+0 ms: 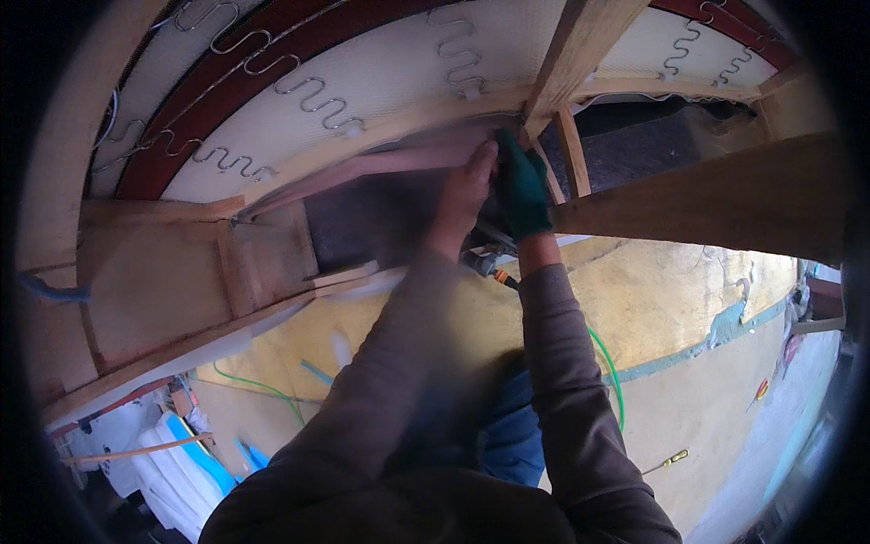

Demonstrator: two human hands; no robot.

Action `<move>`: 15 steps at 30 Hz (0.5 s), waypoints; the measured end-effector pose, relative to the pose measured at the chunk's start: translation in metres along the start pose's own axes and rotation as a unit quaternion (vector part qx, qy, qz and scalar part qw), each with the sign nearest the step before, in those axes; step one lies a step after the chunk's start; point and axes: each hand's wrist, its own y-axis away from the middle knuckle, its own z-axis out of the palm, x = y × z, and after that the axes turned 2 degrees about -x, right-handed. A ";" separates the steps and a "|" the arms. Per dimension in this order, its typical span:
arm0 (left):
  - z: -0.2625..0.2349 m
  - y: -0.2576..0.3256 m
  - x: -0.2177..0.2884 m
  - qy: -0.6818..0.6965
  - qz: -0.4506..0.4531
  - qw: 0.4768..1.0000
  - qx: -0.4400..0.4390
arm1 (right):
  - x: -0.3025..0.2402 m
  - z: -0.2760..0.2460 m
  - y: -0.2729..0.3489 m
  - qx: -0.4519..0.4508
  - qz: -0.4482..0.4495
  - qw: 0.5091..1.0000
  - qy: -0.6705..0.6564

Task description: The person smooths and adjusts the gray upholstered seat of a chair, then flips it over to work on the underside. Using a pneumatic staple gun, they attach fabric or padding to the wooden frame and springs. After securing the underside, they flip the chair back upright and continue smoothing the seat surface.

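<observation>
Both hands are raised to the underside of an upturned sofa frame (634, 213), where a pale pink strip of fabric (362, 172) is being handled along a curved wooden rail (399, 122). The left hand (464, 195), bare and blurred, is laid against the end of the strip with the fingers curled; whether the cloth is actually pinched cannot be told. The right hand (524, 186), in a dark green glove, is closed near the joint where an upright brace (573, 41) meets the rail, and a tool seems to be held beneath it (only a metal and orange part (489, 269) shows below the wrist). The strip is judged soft, light and limp, likely to sag or wrinkle unless kept taut, so it would best be gripped at its free edge near the rail and drawn flat. The timber, by contrast, looks stiff and heavy. Zigzag steel springs (317, 95) are stretched across white padding above. On the yellow floor (689, 399) a green hose (607, 363) and a yellow-handled screwdriver (669, 461) are seen.
</observation>
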 end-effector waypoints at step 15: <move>-0.011 0.021 0.084 -0.596 0.325 0.726 -0.106 | -0.008 -0.024 0.003 -0.052 -0.227 0.935 0.266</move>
